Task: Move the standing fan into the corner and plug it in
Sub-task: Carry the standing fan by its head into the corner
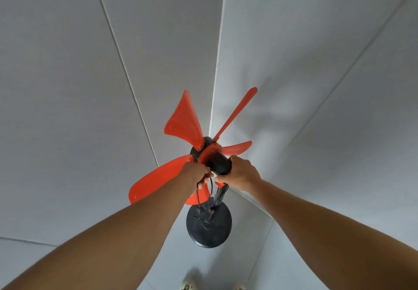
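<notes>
The standing fan has bare orange blades (183,123) with no cage, a black motor housing (220,164) and a round dark base (209,226) on the pale floor. It stands right at the corner where two white walls meet. My left hand (198,173) grips the underside of the motor head, with the black power cord (199,196) looping down from it. My right hand (243,173) clasps the right side of the motor housing. The cord's plug hangs near the pole above the base. No socket is visible.
The wall corner seam (218,63) runs up behind the blades. Panel joints cross both white walls. My shoes (190,285) show at the bottom edge on the light floor, a short step back from the fan's base.
</notes>
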Demonstrator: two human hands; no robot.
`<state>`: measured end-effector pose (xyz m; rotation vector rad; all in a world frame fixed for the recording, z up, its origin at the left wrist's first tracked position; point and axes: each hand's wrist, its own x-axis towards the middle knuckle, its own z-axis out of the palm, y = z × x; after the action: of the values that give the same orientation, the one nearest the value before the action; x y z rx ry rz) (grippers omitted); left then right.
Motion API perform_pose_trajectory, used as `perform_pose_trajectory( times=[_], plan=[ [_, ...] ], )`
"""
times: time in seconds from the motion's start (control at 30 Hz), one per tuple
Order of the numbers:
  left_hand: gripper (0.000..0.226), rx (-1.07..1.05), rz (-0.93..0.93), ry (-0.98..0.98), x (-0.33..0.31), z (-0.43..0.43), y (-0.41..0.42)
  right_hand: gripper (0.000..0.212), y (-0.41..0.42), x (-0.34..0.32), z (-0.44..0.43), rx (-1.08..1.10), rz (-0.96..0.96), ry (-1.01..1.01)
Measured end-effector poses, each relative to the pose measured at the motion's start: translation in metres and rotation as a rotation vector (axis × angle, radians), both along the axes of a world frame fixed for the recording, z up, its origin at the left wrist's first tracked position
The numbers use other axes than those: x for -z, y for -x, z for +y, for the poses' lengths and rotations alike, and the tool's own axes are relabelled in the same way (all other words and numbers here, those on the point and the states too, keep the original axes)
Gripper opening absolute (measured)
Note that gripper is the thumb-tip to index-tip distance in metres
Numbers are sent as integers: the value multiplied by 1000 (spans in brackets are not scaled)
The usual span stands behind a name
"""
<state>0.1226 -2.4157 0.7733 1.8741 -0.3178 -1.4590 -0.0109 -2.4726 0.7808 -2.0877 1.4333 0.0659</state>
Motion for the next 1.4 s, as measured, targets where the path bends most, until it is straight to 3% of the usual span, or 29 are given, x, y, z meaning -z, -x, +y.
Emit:
perform_pose_trajectory(
  times=[0.33, 0.77, 1.23, 1.4],
  plan=[
    [17, -134, 55, -52, 64, -72, -33, 55, -38, 59, -86, -88, 1, -48],
    [12, -372, 179, -17, 109, -112, -43, 57, -65, 111, -135, -180, 3, -38],
    [13, -335, 156, -7, 104, -140, -50, 59, -77, 111, -172, -216, -39, -132],
    [7, -292, 63, -53, 102, -140, -54, 64, -78, 103, -174, -261, -11, -103]
  ],
)
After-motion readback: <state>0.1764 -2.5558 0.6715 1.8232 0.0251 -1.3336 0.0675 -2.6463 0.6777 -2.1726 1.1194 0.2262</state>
